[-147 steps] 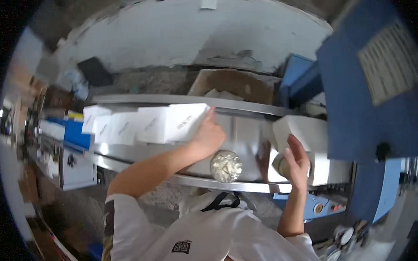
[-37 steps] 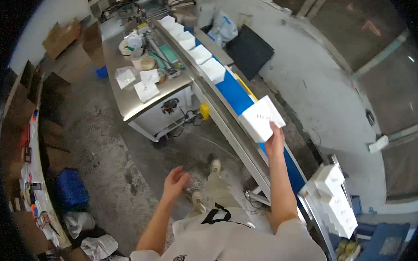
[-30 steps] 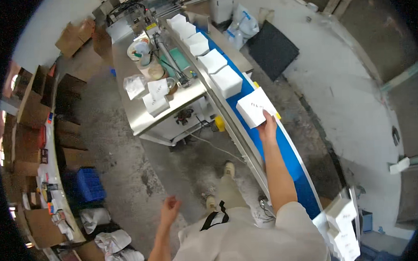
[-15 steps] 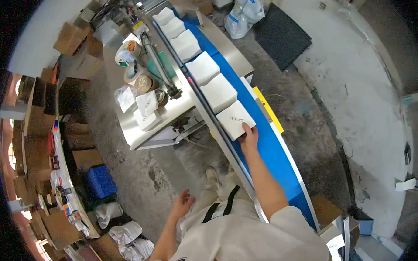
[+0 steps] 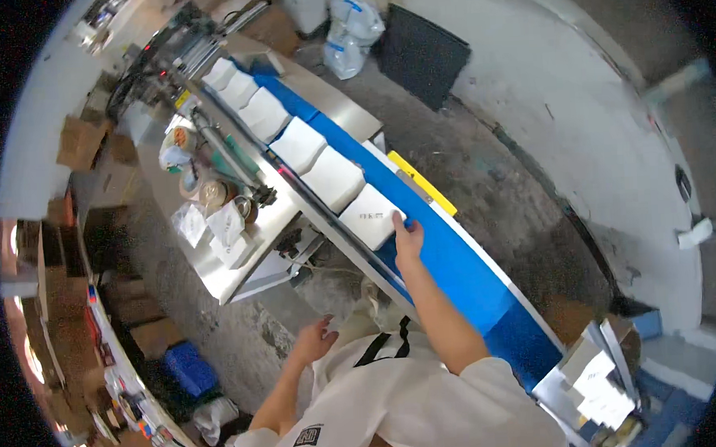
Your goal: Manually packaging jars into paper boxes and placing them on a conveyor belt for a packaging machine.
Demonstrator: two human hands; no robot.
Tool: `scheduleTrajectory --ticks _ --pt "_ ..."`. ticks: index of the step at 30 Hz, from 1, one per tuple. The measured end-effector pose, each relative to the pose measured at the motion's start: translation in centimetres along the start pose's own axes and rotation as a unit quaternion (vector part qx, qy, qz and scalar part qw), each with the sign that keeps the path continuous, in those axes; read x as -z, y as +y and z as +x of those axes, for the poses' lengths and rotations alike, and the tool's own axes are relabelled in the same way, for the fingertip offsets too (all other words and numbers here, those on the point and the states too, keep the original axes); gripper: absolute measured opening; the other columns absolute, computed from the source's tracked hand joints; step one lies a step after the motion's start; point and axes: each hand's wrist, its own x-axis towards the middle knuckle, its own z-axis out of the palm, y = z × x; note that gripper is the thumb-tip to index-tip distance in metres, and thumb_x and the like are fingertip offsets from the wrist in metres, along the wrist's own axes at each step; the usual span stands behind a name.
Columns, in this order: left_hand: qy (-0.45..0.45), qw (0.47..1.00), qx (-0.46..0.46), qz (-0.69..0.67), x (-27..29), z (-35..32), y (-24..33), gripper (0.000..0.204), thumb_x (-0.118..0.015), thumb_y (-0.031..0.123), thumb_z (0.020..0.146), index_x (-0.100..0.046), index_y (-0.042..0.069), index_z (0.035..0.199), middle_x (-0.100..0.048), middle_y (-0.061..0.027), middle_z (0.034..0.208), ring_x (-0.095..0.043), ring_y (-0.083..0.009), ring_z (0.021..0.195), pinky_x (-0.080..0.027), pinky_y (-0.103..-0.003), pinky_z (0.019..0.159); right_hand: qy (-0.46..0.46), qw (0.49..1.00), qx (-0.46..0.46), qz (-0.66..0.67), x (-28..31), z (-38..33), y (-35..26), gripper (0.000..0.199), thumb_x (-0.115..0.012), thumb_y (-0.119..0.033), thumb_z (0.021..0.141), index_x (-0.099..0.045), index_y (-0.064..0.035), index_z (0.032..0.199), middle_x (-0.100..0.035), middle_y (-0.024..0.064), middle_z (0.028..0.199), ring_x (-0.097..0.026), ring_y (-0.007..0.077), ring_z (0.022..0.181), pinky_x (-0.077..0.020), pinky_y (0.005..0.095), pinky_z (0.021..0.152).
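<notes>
A row of white, block-shaped packets [image 5: 332,179] lies along a blue conveyor belt [image 5: 444,280]. The nearest white packet [image 5: 371,215] has small dark print on its top face. My right hand [image 5: 409,236] grips the near right corner of this packet, thumb on top and fingers curled at its side; the packet partly hides the fingertips. My left hand [image 5: 315,343] hangs in front of my body to the left of the belt, fingers apart and holding nothing.
A metal rail [image 5: 325,213] edges the belt's left side. Beyond it, a steel table [image 5: 217,284] carries tape rolls, jars and white packets. A yellow panel [image 5: 422,182] sits along the belt's right side. White papers [image 5: 601,389] lie at lower right; a blue crate [image 5: 190,367] stands on the floor left.
The whole view has turned, so belt and table appear further left and more slanted. My right hand stays at the same packet's corner. My left hand remains off to the side.
</notes>
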Motion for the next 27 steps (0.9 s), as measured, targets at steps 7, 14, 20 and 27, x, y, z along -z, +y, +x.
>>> scheduleTrajectory --ticks 7,14,20,27 --pt "-0.239 0.951 -0.181 -0.073 6.6 2.3 11.4 0.042 -0.063 0.017 0.094 -0.053 0.004 0.133 -0.065 -0.0139 0.117 -0.065 -0.022 0.103 -0.052 -0.034 0.088 -0.054 0.994 -0.014 0.092 8.0 -4.2 -4.5 0.033 -0.062 -0.032 0.095 -0.059 -0.0095 0.12 -0.063 0.0053 0.112 -0.06 0.0167 0.103 -0.0524 0.0363 0.08" --pt "-0.376 0.868 -0.255 -0.199 0.6 5.9 22.3 0.04 -0.061 0.013 0.097 -0.051 0.002 0.133 -0.064 -0.0132 0.119 -0.062 -0.0196 0.106 -0.052 -0.032 0.088 -0.064 0.987 0.141 -0.035 24.1 -19.3 -13.8 0.039 -0.066 -0.024 0.094 -0.058 0.0015 0.122 -0.067 0.0116 0.112 -0.062 0.017 0.101 -0.0506 0.0315 0.091" --pt "-0.422 0.869 -0.201 -0.164 -16.1 6.9 30.5 0.061 -0.062 0.034 0.096 -0.042 -0.002 0.141 -0.053 -0.0178 0.134 -0.057 -0.0266 0.119 -0.051 -0.04 0.095 0.242 0.941 0.236 -0.013 46.9 -33.1 -12.9 0.039 -0.064 -0.026 0.095 -0.058 -0.0031 0.126 -0.066 0.0099 0.113 -0.063 0.02 0.104 -0.0526 0.0334 0.09" --pt "-0.435 0.877 -0.115 -0.17 -30.7 6.2 37.4 0.077 -0.064 0.051 0.091 -0.034 0.005 0.145 -0.042 -0.0172 0.141 -0.047 -0.0323 0.127 -0.039 -0.05 0.105 0.591 0.766 0.253 -0.02 79.6 -38.7 -8.8 0.041 -0.069 -0.028 0.091 -0.063 0.0033 0.117 -0.068 0.0074 0.101 -0.063 0.0144 0.089 -0.0495 0.0266 0.08"
